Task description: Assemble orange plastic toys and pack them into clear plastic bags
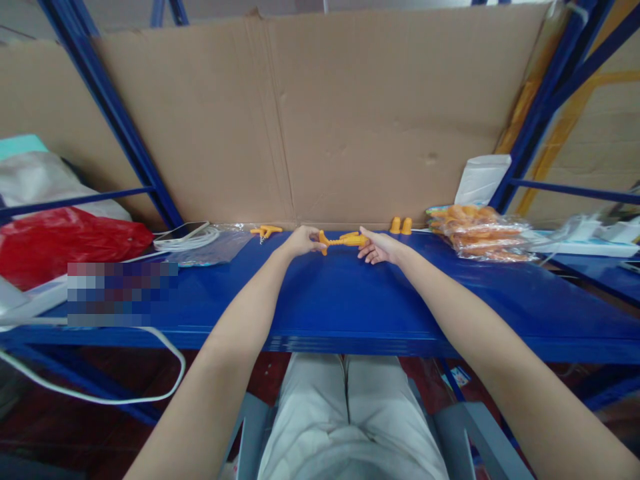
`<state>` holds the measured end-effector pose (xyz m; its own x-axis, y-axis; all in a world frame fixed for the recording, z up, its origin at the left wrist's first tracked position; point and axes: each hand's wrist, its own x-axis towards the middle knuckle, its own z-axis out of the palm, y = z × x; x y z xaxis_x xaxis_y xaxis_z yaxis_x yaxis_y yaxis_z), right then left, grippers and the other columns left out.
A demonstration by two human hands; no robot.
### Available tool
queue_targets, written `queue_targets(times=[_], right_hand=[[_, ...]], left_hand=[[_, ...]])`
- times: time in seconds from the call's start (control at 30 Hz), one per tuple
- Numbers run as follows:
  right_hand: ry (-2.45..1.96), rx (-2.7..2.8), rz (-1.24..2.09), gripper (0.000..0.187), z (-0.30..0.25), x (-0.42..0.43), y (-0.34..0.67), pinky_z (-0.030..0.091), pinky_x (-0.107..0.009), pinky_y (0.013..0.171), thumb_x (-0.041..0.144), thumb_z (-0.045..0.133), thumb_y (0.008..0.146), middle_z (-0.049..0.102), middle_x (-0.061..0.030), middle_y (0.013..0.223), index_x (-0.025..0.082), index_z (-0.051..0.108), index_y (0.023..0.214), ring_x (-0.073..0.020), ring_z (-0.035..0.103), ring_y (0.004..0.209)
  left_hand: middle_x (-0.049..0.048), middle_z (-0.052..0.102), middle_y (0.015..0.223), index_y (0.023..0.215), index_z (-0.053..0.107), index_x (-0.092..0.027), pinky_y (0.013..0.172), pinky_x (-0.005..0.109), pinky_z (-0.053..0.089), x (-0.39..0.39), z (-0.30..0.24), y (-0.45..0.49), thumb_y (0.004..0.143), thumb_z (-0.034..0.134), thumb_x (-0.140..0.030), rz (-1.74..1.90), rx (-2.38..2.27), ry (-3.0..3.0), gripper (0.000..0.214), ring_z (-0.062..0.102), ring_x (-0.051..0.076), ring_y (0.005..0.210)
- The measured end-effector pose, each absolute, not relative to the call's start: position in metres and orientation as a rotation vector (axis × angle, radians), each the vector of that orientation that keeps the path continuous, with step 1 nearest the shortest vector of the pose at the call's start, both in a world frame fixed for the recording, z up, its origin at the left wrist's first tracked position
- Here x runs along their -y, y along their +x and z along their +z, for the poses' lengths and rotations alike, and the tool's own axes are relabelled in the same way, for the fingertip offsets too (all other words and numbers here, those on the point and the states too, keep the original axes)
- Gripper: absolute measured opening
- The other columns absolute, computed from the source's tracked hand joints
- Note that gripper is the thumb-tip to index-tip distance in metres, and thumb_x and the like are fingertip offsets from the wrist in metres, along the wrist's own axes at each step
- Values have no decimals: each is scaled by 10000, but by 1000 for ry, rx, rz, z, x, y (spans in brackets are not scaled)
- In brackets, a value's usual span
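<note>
My left hand [303, 242] and my right hand [382, 247] hold a long orange plastic piece [345, 240] level between them, over the back part of the blue shelf. The left fingers pinch its flared end. On the other end, a thicker body, my right thumb and fingers are closed. A thin, ribbed-looking neck joins the two ends. Beyond my left hand lies an orange T-shaped piece [267, 231] with a small chain-like bit hanging from it. Two orange cone-shaped caps [401, 226] stand behind my right hand, by the cardboard.
Bagged orange parts [477, 233] are stacked at right, beside a white power strip [585, 245]. At left are a clear plastic bag [215, 245], a coiled white cable [193, 238] and a red bag [70, 240]. A cardboard sheet [350, 120] backs the blue shelf [350, 300].
</note>
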<state>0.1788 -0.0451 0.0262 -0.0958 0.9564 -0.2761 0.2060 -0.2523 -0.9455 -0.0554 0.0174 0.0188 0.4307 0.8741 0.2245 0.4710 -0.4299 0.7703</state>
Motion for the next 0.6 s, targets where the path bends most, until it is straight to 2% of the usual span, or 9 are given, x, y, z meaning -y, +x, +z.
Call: queue_targets(times=[0.1, 0.27, 0.37, 0.6], right_hand=[[-1418, 1354, 1453, 416, 28, 46, 184, 478, -197, 450, 527, 427, 937, 666, -60, 638, 141, 566, 872, -109, 583, 469], [-1294, 1462, 1392, 101, 26, 43, 189, 510, -179, 494, 233, 593, 906, 675, -38, 722, 134, 580, 920, -95, 623, 537], [-1303, 1487, 1325, 100, 24, 41, 188, 489, -161, 468, 212, 635, 878, 666, -35, 705, 125, 587, 892, -77, 600, 508], [-1335, 1474, 1229, 156, 23, 43, 181, 463, -158, 460, 259, 610, 898, 671, -44, 665, 120, 600, 828, -67, 567, 478]], left_hand=[[27, 716, 755, 792, 704, -119, 651, 262, 542, -19, 18, -57, 660, 728, -79, 817, -1119, 2080, 140, 642, 118, 652], [32, 717, 757, 792, 709, -121, 664, 273, 546, -21, 18, -57, 668, 736, -92, 819, -1115, 2083, 131, 644, 121, 648], [38, 714, 763, 795, 703, -111, 676, 287, 551, -21, 17, -57, 677, 733, -81, 832, -1126, 2056, 125, 650, 125, 655], [33, 704, 746, 784, 681, -102, 692, 291, 558, -19, 17, -57, 709, 710, -59, 845, -1167, 2009, 91, 653, 118, 647]])
